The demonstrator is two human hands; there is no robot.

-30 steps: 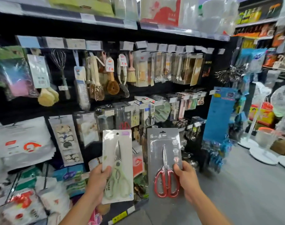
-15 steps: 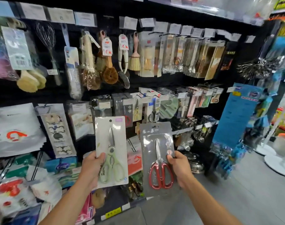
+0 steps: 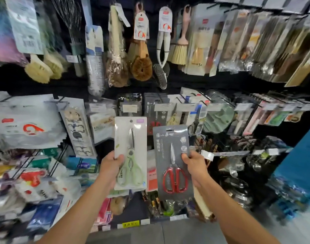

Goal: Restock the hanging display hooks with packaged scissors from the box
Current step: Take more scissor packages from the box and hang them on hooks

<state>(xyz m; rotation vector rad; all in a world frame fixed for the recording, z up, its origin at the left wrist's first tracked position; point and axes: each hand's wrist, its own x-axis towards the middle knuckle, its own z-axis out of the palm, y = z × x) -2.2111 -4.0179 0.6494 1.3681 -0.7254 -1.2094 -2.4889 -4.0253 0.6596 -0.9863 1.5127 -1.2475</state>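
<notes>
Gripping upright: L hand [image 3: 110, 165] green scissors pkg [image 3: 130, 154], R hand [image 3: 194, 166] red scissors pkg [image 3: 171, 161].

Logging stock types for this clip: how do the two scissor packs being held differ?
The green-handled scissors pack in the left hand has a pale card; the red-handled scissors pack in the right hand has a dark grey one. The green pack is held higher, and it is gripped at its left edge, the red pack at its right edge. Both are upright, blades pointing up, facing the camera, and not yet on hooks.
</notes>
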